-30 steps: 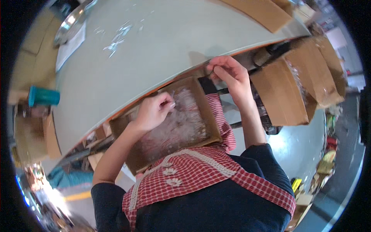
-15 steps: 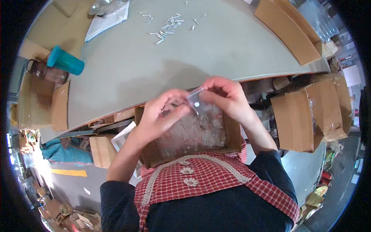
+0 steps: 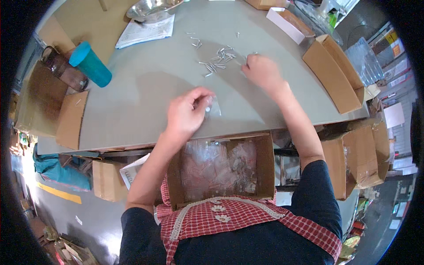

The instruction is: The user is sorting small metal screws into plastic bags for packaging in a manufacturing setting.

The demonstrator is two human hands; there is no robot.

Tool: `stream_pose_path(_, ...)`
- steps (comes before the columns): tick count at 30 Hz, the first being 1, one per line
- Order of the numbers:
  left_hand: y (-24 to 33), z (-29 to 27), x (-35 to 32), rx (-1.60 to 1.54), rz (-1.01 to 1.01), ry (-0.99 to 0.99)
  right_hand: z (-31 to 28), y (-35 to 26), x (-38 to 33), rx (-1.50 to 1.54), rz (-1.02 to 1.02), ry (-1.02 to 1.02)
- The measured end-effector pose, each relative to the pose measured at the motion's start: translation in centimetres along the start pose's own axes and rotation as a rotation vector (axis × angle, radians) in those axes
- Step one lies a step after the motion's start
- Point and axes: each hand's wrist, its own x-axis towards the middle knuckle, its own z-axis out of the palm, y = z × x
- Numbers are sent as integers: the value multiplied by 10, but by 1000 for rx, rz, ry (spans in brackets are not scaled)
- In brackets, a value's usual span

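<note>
My left hand [image 3: 189, 112], its thumb and fingers pinched together, holds a small clear plastic bag [image 3: 214, 108] just above the near part of the grey table [image 3: 145, 117]. Farther off and to the right, my right hand [image 3: 263, 73] is over the tabletop with its fingertips pressed together. Whatever may be between them is too small to make out. Just left of those fingertips lie loose small silver pieces, slim like screws or pins [image 3: 216, 66]. Below my hands, against my apron, an open cardboard box [image 3: 266, 170] contains many clear plastic bags [image 3: 212, 163].
A teal cup [image 3: 93, 67] and a dark jar [image 3: 62, 70] are at the left. Papers [image 3: 148, 32] lie under a metal bowl [image 3: 154, 9] at the back. Cardboard trays [image 3: 329, 73] line the right side, with more cartons [image 3: 364, 154] below the table edge.
My right hand has left the plastic bag and reached forward to the silver pieces. My left hand has moved forward over the table, still with the bag. The view has shifted.
</note>
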Motion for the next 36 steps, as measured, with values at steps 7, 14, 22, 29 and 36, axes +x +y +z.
stream_pose_path(7,0,-3,-3,-27,86,10,-19,20,26,138,134,-107)
stream_pose_path(14,-8,-3,-3,69,241,50,-11,25,43,-103,15,-255)
stream_pose_path(22,-1,-1,-6,-66,170,43,-25,78,44,-66,-509,75)
stream_pose_path(29,6,-9,-6,-59,100,-10,-7,76,64,-161,-684,28)
stream_pose_path(36,11,-10,-5,3,110,4,-2,64,119,-208,-575,-36)
